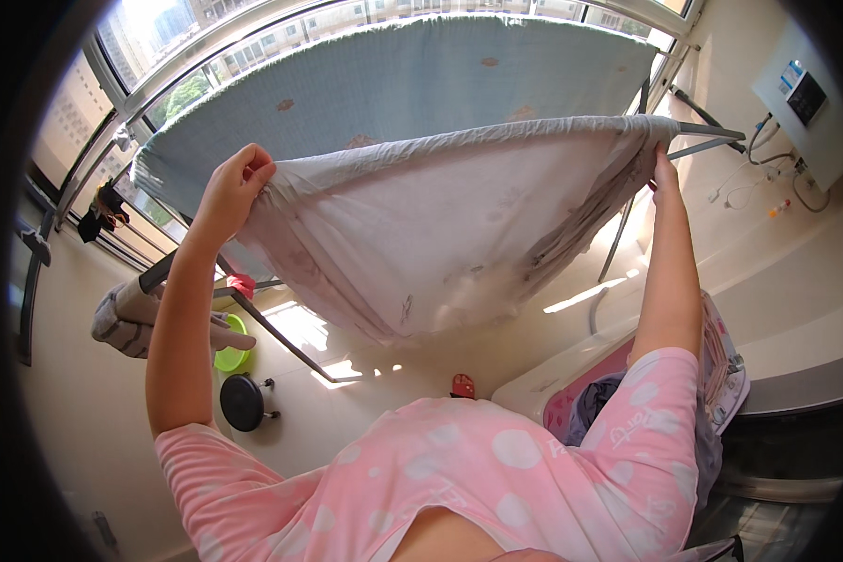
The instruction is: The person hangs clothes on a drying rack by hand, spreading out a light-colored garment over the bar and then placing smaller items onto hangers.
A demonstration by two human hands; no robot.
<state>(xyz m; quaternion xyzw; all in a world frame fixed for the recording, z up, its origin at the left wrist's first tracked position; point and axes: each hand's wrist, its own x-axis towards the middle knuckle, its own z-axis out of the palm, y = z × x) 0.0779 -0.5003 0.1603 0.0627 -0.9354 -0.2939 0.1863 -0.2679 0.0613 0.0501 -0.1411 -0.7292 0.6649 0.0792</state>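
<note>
A thin white cloth sheet (421, 218) with faint dark prints hangs in front of me over the near bar of a drying rack (709, 131). My left hand (240, 184) pinches the sheet at its upper left corner. At the upper right, my right hand (664, 172) is on the sheet's edge beside the bar; some of its fingers are hidden behind the cloth. Between the hands the upper edge runs fairly straight, while the lower part sags towards the floor. Behind it, a light blue quilted cover (421, 84) is spread along the far side of the rack.
On the left are grey socks (126, 316) on the rack, a green basin (233, 344) and a black stool (242, 402). To the right stands a pink-and-white washing machine (569, 379) with clothes in it. A wall-mounted heater (808, 98) has dangling cables. Windows line the far side.
</note>
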